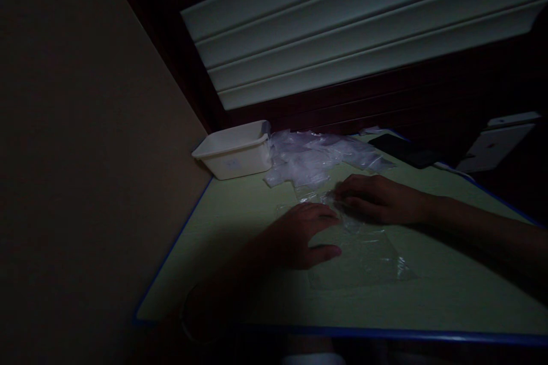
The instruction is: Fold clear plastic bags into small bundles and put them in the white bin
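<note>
A clear plastic bag (363,262) lies flat on the pale green table (222,222), and it catches light along its creases. Over its left part rests my left hand (302,234), fingers stretched out and thumb apart. My right hand (372,199) is at the far side of the bag, its fingers curled together on crumpled clear plastic. The fingertips there are dark, so the exact grip is hard to see. Just beyond both hands is a heap of clear plastic packets (308,157).
A white plastic bin (237,154) stands at the back left, beside the heap. A flat black object (402,151) lies at the back right, near a white device (499,145) past the table edge. A wall (107,154) borders the left side. The room is dim.
</note>
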Action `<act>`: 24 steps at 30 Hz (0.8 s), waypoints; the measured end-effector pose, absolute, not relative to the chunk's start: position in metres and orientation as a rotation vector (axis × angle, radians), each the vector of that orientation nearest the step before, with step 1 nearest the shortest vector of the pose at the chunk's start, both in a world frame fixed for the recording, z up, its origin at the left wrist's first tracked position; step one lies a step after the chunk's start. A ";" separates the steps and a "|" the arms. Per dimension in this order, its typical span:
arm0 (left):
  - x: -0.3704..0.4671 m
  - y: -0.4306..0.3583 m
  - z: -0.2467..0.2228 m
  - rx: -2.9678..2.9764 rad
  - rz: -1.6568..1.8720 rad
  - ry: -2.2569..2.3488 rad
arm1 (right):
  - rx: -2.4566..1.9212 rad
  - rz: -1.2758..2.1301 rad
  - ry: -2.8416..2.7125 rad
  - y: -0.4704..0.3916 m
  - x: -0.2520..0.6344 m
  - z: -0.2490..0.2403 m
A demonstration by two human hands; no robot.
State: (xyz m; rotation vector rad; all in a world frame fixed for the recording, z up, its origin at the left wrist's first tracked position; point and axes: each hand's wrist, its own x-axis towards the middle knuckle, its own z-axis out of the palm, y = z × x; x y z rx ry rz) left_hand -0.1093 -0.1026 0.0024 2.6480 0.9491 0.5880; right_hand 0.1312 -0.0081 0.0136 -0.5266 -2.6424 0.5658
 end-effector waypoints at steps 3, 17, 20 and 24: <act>-0.109 -0.103 0.002 2.651 0.589 0.936 | -0.475 0.543 -2.652 -0.008 0.131 0.014; -0.108 -0.104 0.003 2.657 0.557 0.953 | -0.387 0.451 -2.664 -0.007 0.123 -0.001; -0.109 -0.104 0.003 2.658 0.540 0.960 | -0.441 0.416 -2.663 -0.004 0.124 -0.007; -0.109 -0.104 0.003 2.662 0.540 0.958 | -0.447 0.397 -2.629 -0.004 0.125 -0.007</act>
